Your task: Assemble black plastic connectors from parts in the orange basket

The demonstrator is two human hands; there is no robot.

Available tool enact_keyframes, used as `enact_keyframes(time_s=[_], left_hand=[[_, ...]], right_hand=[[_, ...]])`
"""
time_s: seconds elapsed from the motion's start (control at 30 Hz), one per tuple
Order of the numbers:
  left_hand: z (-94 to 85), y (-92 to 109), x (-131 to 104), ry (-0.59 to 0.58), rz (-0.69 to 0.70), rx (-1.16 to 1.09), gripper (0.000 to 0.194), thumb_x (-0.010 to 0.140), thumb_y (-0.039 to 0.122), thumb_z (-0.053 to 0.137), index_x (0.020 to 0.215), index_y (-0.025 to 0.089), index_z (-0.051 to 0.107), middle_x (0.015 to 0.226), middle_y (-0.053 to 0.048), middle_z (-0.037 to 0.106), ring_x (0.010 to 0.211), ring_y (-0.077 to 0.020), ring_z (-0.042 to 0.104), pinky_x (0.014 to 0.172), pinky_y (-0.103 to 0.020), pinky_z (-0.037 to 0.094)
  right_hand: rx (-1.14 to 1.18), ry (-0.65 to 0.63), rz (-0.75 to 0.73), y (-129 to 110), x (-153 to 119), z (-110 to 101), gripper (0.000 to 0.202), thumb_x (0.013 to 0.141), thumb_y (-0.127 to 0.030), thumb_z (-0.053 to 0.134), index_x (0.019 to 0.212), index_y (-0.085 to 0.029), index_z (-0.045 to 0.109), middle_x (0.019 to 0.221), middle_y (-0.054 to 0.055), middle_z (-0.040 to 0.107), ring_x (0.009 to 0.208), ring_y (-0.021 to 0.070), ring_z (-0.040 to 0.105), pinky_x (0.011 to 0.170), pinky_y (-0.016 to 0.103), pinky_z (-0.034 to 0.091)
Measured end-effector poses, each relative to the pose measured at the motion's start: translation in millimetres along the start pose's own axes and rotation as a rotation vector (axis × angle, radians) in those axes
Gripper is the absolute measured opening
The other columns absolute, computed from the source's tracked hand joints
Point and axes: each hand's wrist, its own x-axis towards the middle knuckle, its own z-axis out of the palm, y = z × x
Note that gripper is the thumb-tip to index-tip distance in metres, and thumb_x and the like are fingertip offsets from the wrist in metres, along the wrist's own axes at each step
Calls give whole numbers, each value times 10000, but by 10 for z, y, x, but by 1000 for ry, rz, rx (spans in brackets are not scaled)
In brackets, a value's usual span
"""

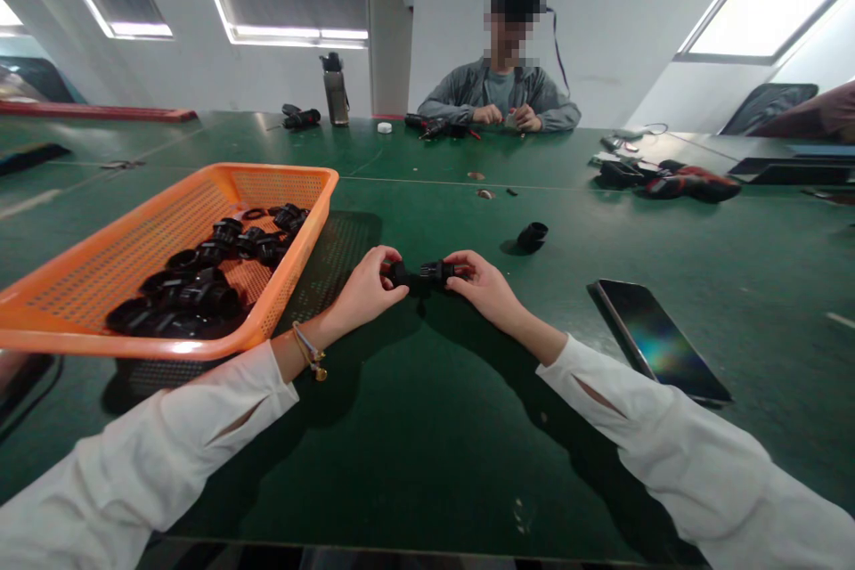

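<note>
Possibly, a loose pinch drops either black fitting, as both hands' fingers [397, 292] [457, 284] close lightly on one.

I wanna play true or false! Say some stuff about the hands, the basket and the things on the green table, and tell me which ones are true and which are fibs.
1. The left hand holds a small black part. True.
2. The right hand is holding the phone. False: the right hand holds a ridged black part, and the phone lies on the table.
3. The basket is blue. False: the basket is orange.
4. The bottle is standing upright. True.
5. Every black part is in the basket. False: two are in the hands, and a loose black piece is on the table.
</note>
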Motion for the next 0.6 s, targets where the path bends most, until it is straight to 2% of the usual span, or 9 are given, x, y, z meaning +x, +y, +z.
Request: enact_keyframes(time_s=[0.2,0.37,0.5,0.6], left_hand=[[-13,43,-23,-99,51,-86,328,637,150,643,936,158,509,960,-56,568,867,-178,599,679,-286,522],[-21,46,-31,-153,73,-177,348,676,226,662,991,149,534,980,-70,610,851,-173,618,767,-327,523],[-35,49,-33,-161,105,-186,367,710,281,647,1042,150,558,1038,-83,614,868,-175,615,791,-332,512],[-43,59,-36,-166,98,-144,374,723,302,639,1064,160,575,1059,-81,612,846,-167,610,781,-324,508]], right_hand=[[216,-71,-5,-12,-23,-9,266,625,-196,594,887,-214,547,919,15,611,843,148,606,795,319,513],[283,-116,-20,-45,-71,11,274,624,-203,599,896,-214,562,914,18,625,871,154,607,801,319,506],[214,-81,-90,-47,-95,12,307,617,-189,616,920,-208,571,944,27,634,905,162,605,833,326,491],[96,-66,-142,-48,-116,10,306,640,-196,620,944,-207,583,929,36,638,878,172,612,780,330,508]])
